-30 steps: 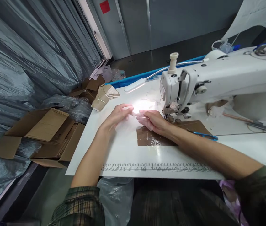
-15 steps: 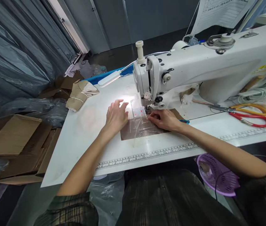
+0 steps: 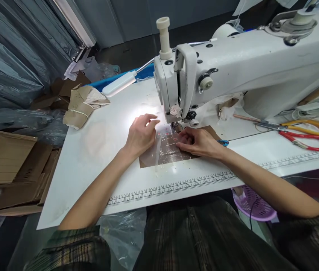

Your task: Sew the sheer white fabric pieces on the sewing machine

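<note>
A clear plastic piece with small red marks lies under the needle area of a white sewing machine. Beneath it is a brown sheet flat on the table. My left hand is at the left side of the plastic, thumb and forefinger apart, the other fingers bent; no thing shows in its grasp. On the right, my right hand has thumb and fingertips pinched together at the plastic's right edge, close to the presser foot. The exact contact of the fingertips is partly hidden.
Scissors with red and orange handles lie to the right, and a small blue-handled tool pokes out near my right wrist. A lamp and tied brown cloth bundle are at left. A printed ruler follows the front edge.
The red-marked plastic has shifted toward me from under the needle, and more marks show. My right hand stays pinched beside it; my left hand's fingers have bent more. The view has moved closer.
</note>
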